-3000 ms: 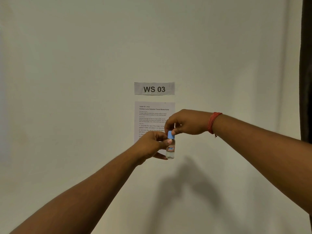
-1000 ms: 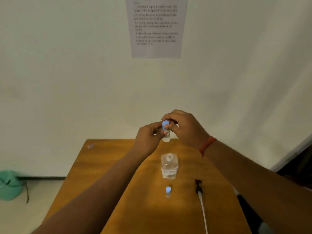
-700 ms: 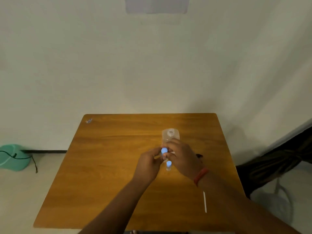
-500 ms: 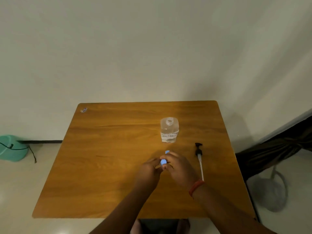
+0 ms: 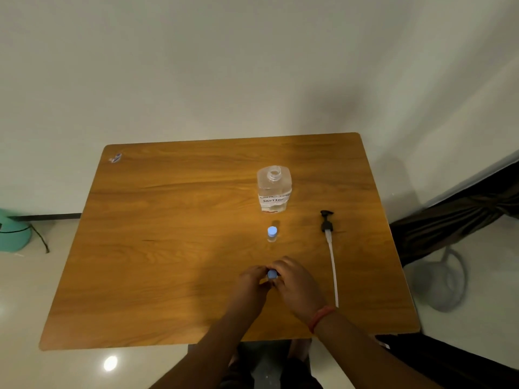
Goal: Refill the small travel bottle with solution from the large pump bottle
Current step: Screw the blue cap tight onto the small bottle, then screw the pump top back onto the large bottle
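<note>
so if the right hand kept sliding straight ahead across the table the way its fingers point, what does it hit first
Probably the second small blue-capped bottle standing ahead of the right hand, with the open large bottle behind it. The fingers angle slightly left around the held bottle, so the exact line is uncertain.

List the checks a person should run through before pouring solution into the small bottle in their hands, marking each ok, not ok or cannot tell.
1. Large bottle open, upright: ok.
2. Pump head clear of the bottle, lying flat on the table: ok.
3. Held small bottle uncapped: not ok, blue cap on.
4. Both hands on it: ok, left hand and right hand close around it.
5. Its fill level: cannot tell, hidden by fingers.
6. Second small bottle out of the way: not ok, between hands and large bottle.
</note>
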